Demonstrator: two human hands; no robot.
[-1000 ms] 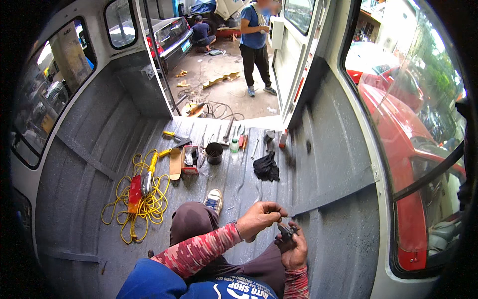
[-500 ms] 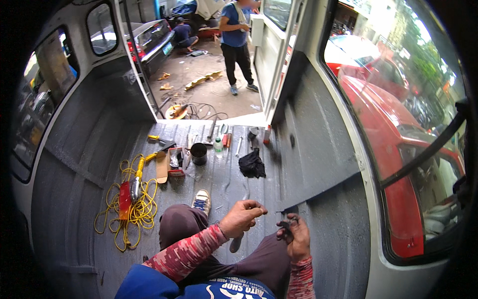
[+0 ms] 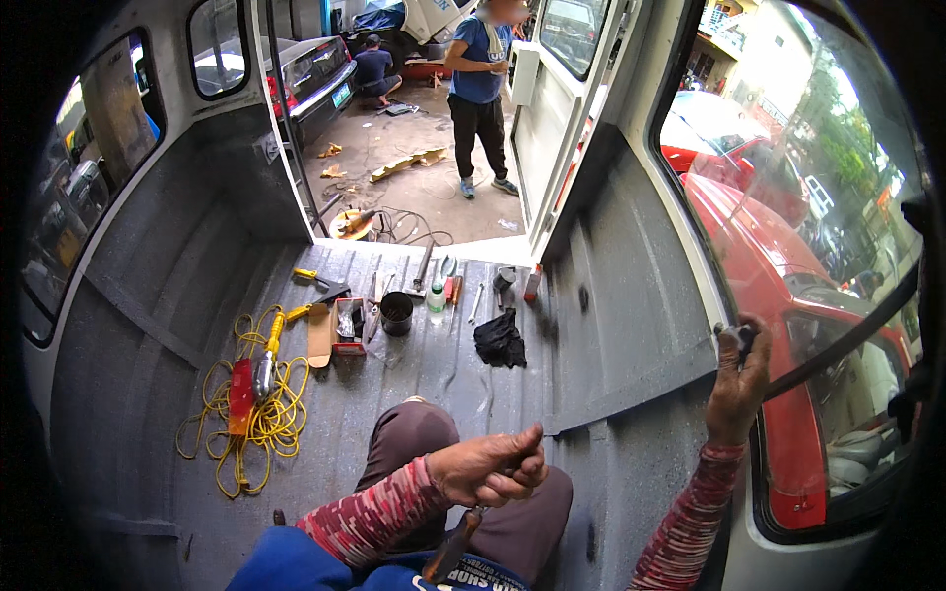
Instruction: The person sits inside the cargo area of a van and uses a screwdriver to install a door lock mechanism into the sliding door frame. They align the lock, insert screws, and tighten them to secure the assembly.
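My left hand (image 3: pixel 493 468) is in front of my knees, its fingers curled and thumb pressed against them. From under it hangs a tool with a brown handle (image 3: pixel 455 547), perhaps a screwdriver; its shaft runs up into the fist, and the working end is hidden. On the right, my right hand (image 3: pixel 741 379) is raised to the lower corner of the side window's frame (image 3: pixel 722 313). A small dark piece (image 3: pixel 734 340) is pinched in its fingertips, too small to name. Whether the piece touches the frame, I cannot tell.
On the ribbed grey floor lie a black cloth (image 3: pixel 500 340), a dark can (image 3: pixel 396 313), an opened box (image 3: pixel 348 325), a hammer (image 3: pixel 422 271) and a wrench (image 3: pixel 477 303). A work lamp (image 3: pixel 266 374) rests among yellow cord (image 3: pixel 281 424). Beyond the doorway stands a person (image 3: pixel 480 89); another crouches.
My right hand has moved up and right from near my knee to the window frame with the dark piece. My left hand has lowered slightly and turned, the tool still hanging from it.
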